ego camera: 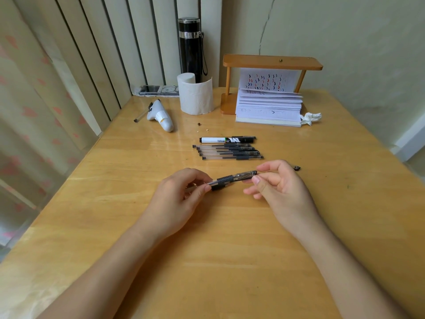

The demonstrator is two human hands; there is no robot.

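Held gel pen [234, 177] above worktop [207, 249], rubber-grip end pinched in left hand [181, 194] fingers, clear barrel end in right hand [280, 183] fingers. Had five like pens [227, 152] lined up beyond the fingers; judged this one unfinished, small black part [297, 167] lying loose rightward.

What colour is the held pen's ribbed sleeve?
Black. The pen sleeve shows best in the head view.

Spare pens [227, 151] and a marker [227, 139] are lying across the desk's [207, 261] middle beyond the right hand [280, 187]; the stretch toward its near edge is lying open.
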